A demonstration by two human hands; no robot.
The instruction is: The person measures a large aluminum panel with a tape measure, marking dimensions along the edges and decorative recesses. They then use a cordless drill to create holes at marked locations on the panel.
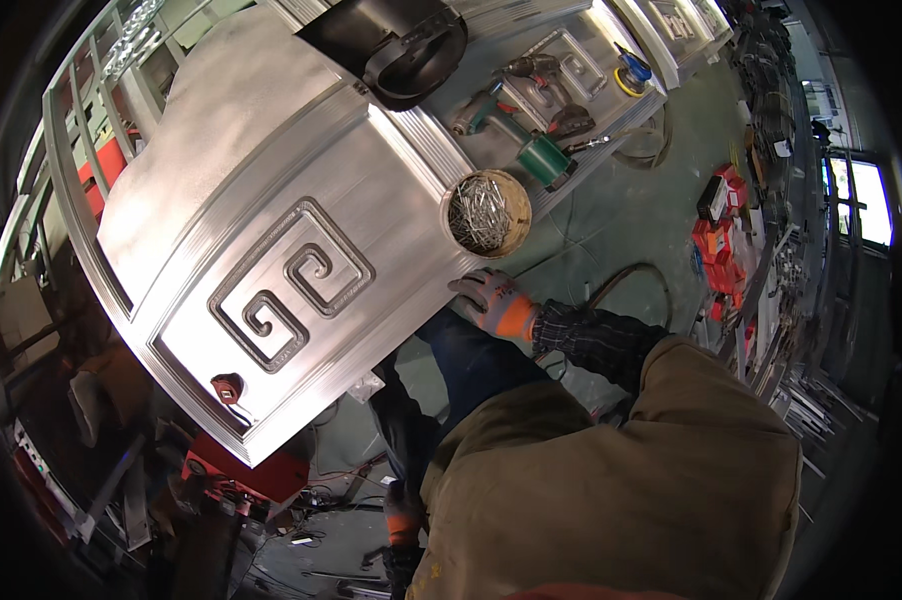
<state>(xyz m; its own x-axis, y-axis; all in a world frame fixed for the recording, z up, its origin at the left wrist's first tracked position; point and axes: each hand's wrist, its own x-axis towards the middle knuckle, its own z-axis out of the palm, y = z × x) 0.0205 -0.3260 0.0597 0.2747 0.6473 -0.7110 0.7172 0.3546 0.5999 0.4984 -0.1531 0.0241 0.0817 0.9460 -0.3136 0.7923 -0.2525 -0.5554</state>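
Currently your right hand (493, 302), in a grey-and-orange work glove, rests at the lower right edge of the embossed metal panel (271, 200) near the middle of the frame; its fingers lie loosely curled on the panel's rim, closing on nothing. The panel fills the centre and upper left, brushed silver with a raised angular spiral motif (289, 285) in its lower half. Just above your right hand, a round basket of screws (487, 212) sits on the panel's right edge, close to the fingers but apart from them. Your left hand (403, 522), also gloved in orange, hangs low at the bottom centre beside your leg; its grip cannot be told, since it is small and partly hidden. A small red object (227, 387) lies on the panel's lower left corner. Upper centre, a black moulded part (401, 45) rests on the panel's top. Upper right, a green power drill (516, 135) and a yellow-and-blue sander (631, 75) lie on a second panel.
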